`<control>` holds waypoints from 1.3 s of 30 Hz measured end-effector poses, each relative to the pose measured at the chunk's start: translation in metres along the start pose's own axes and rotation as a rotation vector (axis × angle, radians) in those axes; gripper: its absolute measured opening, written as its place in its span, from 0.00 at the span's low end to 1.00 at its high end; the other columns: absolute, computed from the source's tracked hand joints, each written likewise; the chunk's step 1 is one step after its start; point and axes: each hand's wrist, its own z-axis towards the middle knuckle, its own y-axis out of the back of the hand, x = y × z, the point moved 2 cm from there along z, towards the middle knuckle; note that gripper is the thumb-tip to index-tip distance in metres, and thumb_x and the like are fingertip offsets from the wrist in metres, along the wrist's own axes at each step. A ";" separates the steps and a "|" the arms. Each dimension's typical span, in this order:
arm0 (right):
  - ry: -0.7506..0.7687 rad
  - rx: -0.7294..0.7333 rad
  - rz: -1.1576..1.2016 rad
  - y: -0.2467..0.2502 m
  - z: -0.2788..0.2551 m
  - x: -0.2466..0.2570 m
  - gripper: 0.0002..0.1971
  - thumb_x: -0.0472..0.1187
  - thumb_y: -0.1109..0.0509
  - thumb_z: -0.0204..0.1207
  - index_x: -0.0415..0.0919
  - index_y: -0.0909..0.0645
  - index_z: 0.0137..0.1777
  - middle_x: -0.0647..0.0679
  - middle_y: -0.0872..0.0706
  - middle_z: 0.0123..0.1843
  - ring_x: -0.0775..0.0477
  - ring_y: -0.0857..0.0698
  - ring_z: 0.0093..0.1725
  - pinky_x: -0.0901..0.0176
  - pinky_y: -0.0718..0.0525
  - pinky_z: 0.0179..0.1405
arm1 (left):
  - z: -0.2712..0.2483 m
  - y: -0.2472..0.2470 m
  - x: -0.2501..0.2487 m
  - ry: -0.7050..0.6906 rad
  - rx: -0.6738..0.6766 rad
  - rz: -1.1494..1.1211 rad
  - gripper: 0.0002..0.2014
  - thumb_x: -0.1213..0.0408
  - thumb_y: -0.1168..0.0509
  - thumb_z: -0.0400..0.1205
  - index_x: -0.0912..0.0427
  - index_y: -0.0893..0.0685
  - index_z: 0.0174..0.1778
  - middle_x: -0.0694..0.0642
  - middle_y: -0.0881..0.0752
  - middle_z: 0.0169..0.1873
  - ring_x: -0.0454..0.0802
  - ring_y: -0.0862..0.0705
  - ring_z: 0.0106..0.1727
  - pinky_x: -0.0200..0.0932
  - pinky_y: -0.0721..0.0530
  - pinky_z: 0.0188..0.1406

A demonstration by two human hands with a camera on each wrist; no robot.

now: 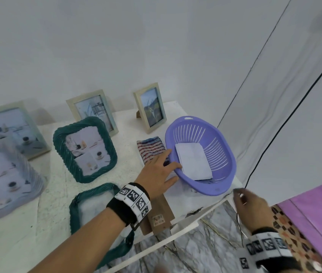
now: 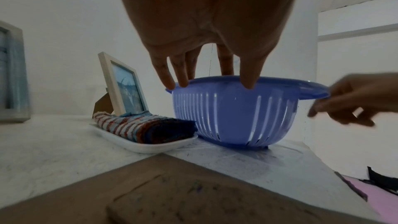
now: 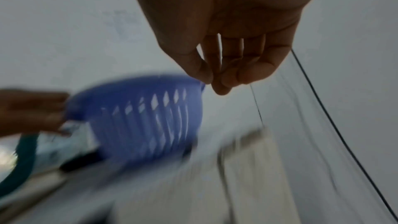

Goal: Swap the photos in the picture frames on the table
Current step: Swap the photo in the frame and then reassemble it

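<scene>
Standing at nine o'clock on the white table [image 1: 57,194], a pale wooden frame [image 1: 14,129] leans behind a blurred clear-rimmed frame [image 1: 4,178] lying nearer the viewer. Toward the centre, a green woven frame [image 1: 85,148] stands showing a collage photo, with a second pale frame [image 1: 93,111] at its twelve o'clock. At six o'clock of the woven frame lies another green woven frame [image 1: 97,209], flat, and a brown backing board [image 1: 156,213] just to its right under the left wrist. A small pale frame [image 1: 150,107] stands at twelve o'clock of a folded striped cloth [image 1: 150,150] on a white tray [image 2: 146,146]. The left hand [image 1: 158,172] lies with fingers straight over the rim of the purple slotted basket [image 1: 221,154], which holds white paper [image 1: 193,164]. The right hand [image 1: 250,209] hovers off the table edge at four o'clock, fingers loosely curled, gripping nothing.
</scene>
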 end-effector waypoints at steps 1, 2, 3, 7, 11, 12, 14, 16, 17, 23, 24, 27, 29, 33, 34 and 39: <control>-0.010 -0.059 -0.001 0.018 0.009 0.001 0.09 0.43 0.33 0.80 0.41 0.12 0.53 0.48 0.16 0.29 0.41 0.19 0.32 0.56 0.24 0.36 | -0.001 0.000 0.000 0.001 0.008 -0.006 0.19 0.48 0.39 0.84 0.46 0.22 0.70 0.61 0.40 0.82 0.61 0.34 0.79 0.58 0.30 0.74; 0.004 -0.114 -0.010 0.036 0.019 0.008 0.09 0.43 0.33 0.80 0.41 0.12 0.52 0.47 0.16 0.30 0.41 0.18 0.33 0.56 0.24 0.37 | -0.001 -0.001 -0.001 0.003 0.018 -0.013 0.20 0.47 0.40 0.84 0.46 0.23 0.71 0.60 0.42 0.83 0.59 0.36 0.79 0.57 0.31 0.75; 0.040 -0.159 -0.024 0.052 0.031 0.020 0.09 0.43 0.32 0.80 0.41 0.12 0.52 0.46 0.14 0.31 0.39 0.16 0.34 0.55 0.23 0.37 | -0.002 -0.001 -0.001 0.008 0.029 -0.021 0.20 0.46 0.41 0.84 0.45 0.25 0.72 0.58 0.44 0.84 0.58 0.37 0.80 0.56 0.33 0.76; 0.325 -0.082 -0.129 0.074 0.082 0.091 0.09 0.47 0.32 0.78 0.49 0.15 0.55 0.50 0.12 0.38 0.40 0.13 0.43 0.52 0.17 0.44 | -0.004 -0.003 -0.003 0.038 0.049 -0.070 0.21 0.45 0.41 0.85 0.42 0.28 0.74 0.53 0.49 0.85 0.56 0.37 0.80 0.54 0.31 0.76; 0.532 0.231 -0.396 0.031 0.140 0.156 0.16 0.49 0.32 0.76 0.51 0.19 0.64 0.48 0.12 0.54 0.43 0.17 0.59 0.53 0.20 0.56 | -0.005 -0.004 -0.002 0.050 0.058 -0.096 0.21 0.45 0.41 0.84 0.41 0.29 0.74 0.51 0.51 0.85 0.57 0.34 0.78 0.55 0.27 0.73; 0.536 0.322 -0.492 0.013 0.153 0.167 0.19 0.49 0.31 0.76 0.50 0.21 0.67 0.47 0.14 0.60 0.43 0.19 0.63 0.53 0.22 0.59 | -0.005 -0.005 -0.002 0.043 0.050 -0.103 0.21 0.45 0.41 0.84 0.41 0.28 0.73 0.51 0.51 0.85 0.57 0.32 0.77 0.55 0.25 0.71; 0.508 0.475 -0.642 -0.023 0.176 0.179 0.25 0.49 0.25 0.73 0.46 0.23 0.69 0.45 0.18 0.66 0.41 0.20 0.66 0.51 0.21 0.62 | -0.005 -0.004 -0.002 0.035 0.035 -0.116 0.20 0.46 0.40 0.84 0.42 0.27 0.72 0.51 0.51 0.85 0.57 0.27 0.74 0.53 0.20 0.65; 0.510 0.537 -0.762 -0.053 0.188 0.180 0.31 0.50 0.18 0.65 0.44 0.23 0.68 0.43 0.17 0.65 0.38 0.17 0.62 0.45 0.17 0.59 | -0.005 -0.004 -0.002 0.045 0.049 -0.131 0.20 0.47 0.39 0.84 0.43 0.26 0.73 0.49 0.53 0.86 0.55 0.26 0.74 0.50 0.18 0.63; 0.532 0.538 -0.832 -0.066 0.193 0.176 0.34 0.51 0.16 0.61 0.44 0.23 0.67 0.42 0.16 0.63 0.37 0.16 0.59 0.43 0.15 0.55 | -0.004 -0.004 -0.001 0.050 0.060 -0.139 0.20 0.47 0.39 0.84 0.42 0.27 0.73 0.48 0.54 0.86 0.54 0.26 0.74 0.49 0.18 0.62; 0.587 0.471 -0.941 -0.082 0.195 0.172 0.43 0.48 0.16 0.61 0.43 0.32 0.75 0.39 0.18 0.64 0.35 0.15 0.58 0.43 0.13 0.51 | -0.005 -0.004 -0.002 0.053 0.063 -0.154 0.20 0.48 0.39 0.85 0.42 0.27 0.73 0.48 0.55 0.85 0.52 0.24 0.72 0.49 0.17 0.62; 0.569 0.458 -0.930 -0.080 0.196 0.173 0.44 0.50 0.16 0.62 0.42 0.33 0.76 0.39 0.18 0.66 0.35 0.17 0.61 0.42 0.15 0.55 | -0.005 -0.004 -0.002 0.053 0.061 -0.156 0.20 0.49 0.39 0.85 0.42 0.27 0.73 0.48 0.55 0.85 0.52 0.24 0.72 0.49 0.17 0.62; 0.526 0.388 -0.873 -0.066 0.194 0.181 0.38 0.48 0.25 0.73 0.41 0.39 0.78 0.38 0.22 0.71 0.33 0.24 0.70 0.38 0.24 0.66 | -0.005 -0.003 -0.002 0.049 0.043 -0.174 0.21 0.49 0.38 0.84 0.41 0.28 0.74 0.48 0.53 0.85 0.52 0.26 0.74 0.48 0.19 0.65; 0.542 0.332 -0.801 -0.049 0.189 0.189 0.27 0.41 0.31 0.78 0.43 0.36 0.74 0.39 0.18 0.65 0.34 0.20 0.65 0.39 0.25 0.64 | -0.005 -0.001 -0.002 0.068 0.020 -0.199 0.22 0.48 0.38 0.84 0.40 0.29 0.76 0.48 0.50 0.85 0.51 0.31 0.78 0.49 0.22 0.70; 0.528 0.290 -0.468 0.000 0.172 0.206 0.16 0.34 0.41 0.77 0.47 0.28 0.63 0.39 0.17 0.55 0.36 0.17 0.51 0.52 0.22 0.47 | -0.005 0.017 -0.002 0.145 -0.100 -0.359 0.22 0.50 0.37 0.84 0.46 0.27 0.75 0.49 0.36 0.80 0.47 0.34 0.78 0.46 0.29 0.75; 0.541 0.256 -0.390 0.016 0.166 0.211 0.16 0.33 0.42 0.77 0.47 0.27 0.63 0.40 0.17 0.52 0.36 0.18 0.49 0.54 0.24 0.44 | -0.005 0.025 -0.001 0.173 -0.141 -0.412 0.21 0.51 0.36 0.84 0.47 0.26 0.73 0.50 0.31 0.77 0.46 0.30 0.75 0.47 0.27 0.74; 0.801 0.090 0.016 0.080 0.104 0.240 0.14 0.33 0.39 0.77 0.45 0.23 0.60 0.44 0.15 0.42 0.41 0.19 0.41 0.51 0.20 0.41 | -0.020 0.069 0.002 0.281 -0.388 -0.624 0.19 0.55 0.35 0.84 0.52 0.23 0.71 0.48 0.18 0.63 0.40 0.18 0.61 0.42 0.17 0.61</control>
